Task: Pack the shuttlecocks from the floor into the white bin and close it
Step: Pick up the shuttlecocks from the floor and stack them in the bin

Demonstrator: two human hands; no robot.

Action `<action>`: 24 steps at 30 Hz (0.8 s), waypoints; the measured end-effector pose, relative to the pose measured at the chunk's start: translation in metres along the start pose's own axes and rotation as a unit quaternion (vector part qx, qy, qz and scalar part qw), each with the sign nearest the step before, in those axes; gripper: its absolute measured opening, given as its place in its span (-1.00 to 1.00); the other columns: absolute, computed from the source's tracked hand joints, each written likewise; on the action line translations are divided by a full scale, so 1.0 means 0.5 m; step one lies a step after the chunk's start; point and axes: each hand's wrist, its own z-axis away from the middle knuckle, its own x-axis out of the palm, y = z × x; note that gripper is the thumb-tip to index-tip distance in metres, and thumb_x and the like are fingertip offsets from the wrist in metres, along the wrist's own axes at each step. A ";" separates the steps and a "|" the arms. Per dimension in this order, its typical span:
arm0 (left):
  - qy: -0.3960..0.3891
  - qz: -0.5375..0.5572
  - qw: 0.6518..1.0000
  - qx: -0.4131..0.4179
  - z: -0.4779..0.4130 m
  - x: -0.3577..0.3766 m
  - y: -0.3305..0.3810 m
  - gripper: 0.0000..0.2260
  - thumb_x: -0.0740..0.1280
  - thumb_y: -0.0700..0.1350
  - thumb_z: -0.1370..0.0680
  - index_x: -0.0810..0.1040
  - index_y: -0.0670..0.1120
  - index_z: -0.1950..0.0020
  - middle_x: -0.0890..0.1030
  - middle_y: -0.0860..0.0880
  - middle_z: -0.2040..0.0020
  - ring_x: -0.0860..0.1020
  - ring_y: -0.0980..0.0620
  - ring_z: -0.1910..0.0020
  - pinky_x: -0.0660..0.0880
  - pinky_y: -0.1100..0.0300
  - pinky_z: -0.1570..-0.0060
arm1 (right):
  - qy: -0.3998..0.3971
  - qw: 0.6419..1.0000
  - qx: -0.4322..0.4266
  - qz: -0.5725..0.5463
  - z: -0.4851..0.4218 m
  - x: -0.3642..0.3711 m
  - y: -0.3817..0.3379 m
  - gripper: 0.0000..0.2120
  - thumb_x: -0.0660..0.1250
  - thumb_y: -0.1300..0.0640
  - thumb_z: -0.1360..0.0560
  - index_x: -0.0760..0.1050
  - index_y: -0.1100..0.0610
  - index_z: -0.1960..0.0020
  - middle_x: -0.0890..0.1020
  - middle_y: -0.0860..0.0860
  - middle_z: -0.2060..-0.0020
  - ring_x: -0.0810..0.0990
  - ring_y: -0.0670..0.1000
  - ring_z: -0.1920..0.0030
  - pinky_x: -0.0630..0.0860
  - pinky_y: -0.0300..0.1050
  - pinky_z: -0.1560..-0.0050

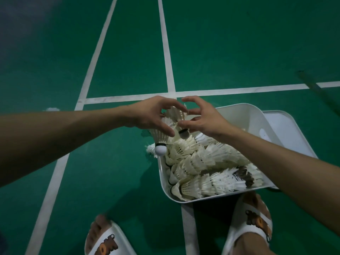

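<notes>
Shuttlecocks (206, 162) lie heaped in the white bin (166, 186), below the right hand (204, 119) and its wrist. The left hand (152, 115) grips a held shuttlecock (161, 142), whose cork hangs just under its thumb. The right hand's fingers curl round a second shuttlecock (184, 134), right beside the first. The lid (287, 129) lies beyond the right forearm.

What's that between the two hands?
A bunch of white shuttlecocks, gripped between the left hand and the right hand over the bin's far left end, seen in the head view.
</notes>
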 end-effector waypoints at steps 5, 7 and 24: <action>-0.023 -0.020 1.000 -0.002 0.000 0.011 -0.001 -0.25 0.60 -0.10 -0.27 0.37 0.18 -0.38 0.52 0.05 -0.23 0.60 0.04 -0.04 0.56 0.03 -0.10 | -0.023 0.999 0.008 0.045 0.005 -0.010 0.013 -0.19 0.52 0.36 -0.32 0.25 -0.10 -0.39 0.50 0.12 -0.12 0.63 0.05 0.05 0.65 -0.05 0.09; -0.007 -0.011 1.000 -0.020 0.002 0.010 -0.004 -0.26 0.60 -0.10 -0.27 0.36 0.17 -0.37 0.55 0.10 -0.18 0.59 0.13 0.04 0.56 0.09 -0.08 | -0.016 0.994 0.008 0.111 0.006 -0.017 0.023 -0.17 0.52 0.34 -0.31 0.23 -0.16 -0.40 0.43 0.09 -0.14 0.56 -0.04 0.03 0.63 -0.07 0.05; 0.003 0.016 0.997 -0.078 0.020 -0.030 -0.039 -0.69 0.54 -0.24 -0.36 0.64 -0.07 -0.07 0.64 0.20 0.10 0.62 0.20 0.12 0.52 0.36 0.13 | 0.143 0.944 -0.006 0.298 -0.008 0.004 0.078 -0.41 0.56 -0.05 -0.29 0.50 -0.05 -0.29 0.37 -0.02 -0.04 0.38 0.01 -0.16 0.42 -0.03 -0.22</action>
